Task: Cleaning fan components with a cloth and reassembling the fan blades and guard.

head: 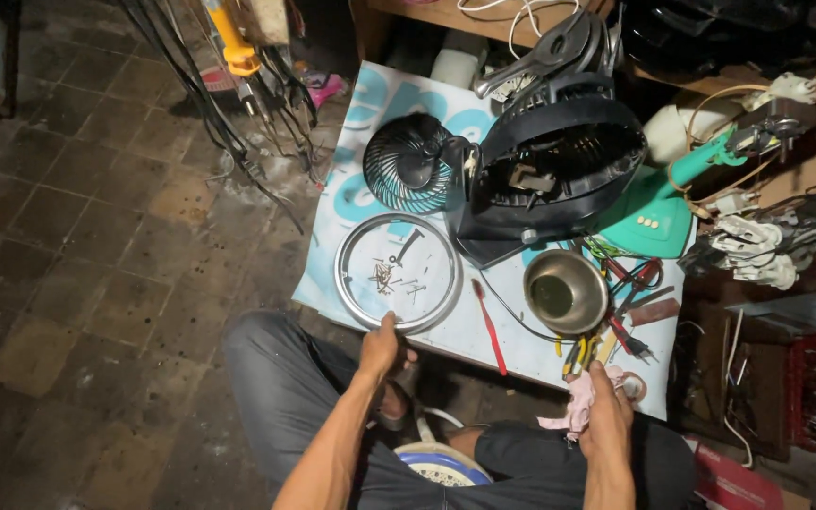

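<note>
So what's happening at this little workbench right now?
A seated person works at a low table strewn with fan parts. Their left hand touches the near rim of a round metal tray holding loose screws. Their right hand grips a pink rag. A black fan housing, a small fan grille, a metal bowl and a red screwdriver lie ahead.

A small repair workshop for electrical appliances, seen from above. A low work board (351, 264) bears a dismantled black fan housing (550, 170), a detached fan blade (406, 162), a metal ring tray (399, 271) holding loose screws, a steel bowl (566, 290), and a red screwdriver (489, 326) beside pliers. Cables (210, 104) trail over the worn tiled floor (77, 236); salvaged parts and wiring crowd the shelves (776, 142) at right.
</note>
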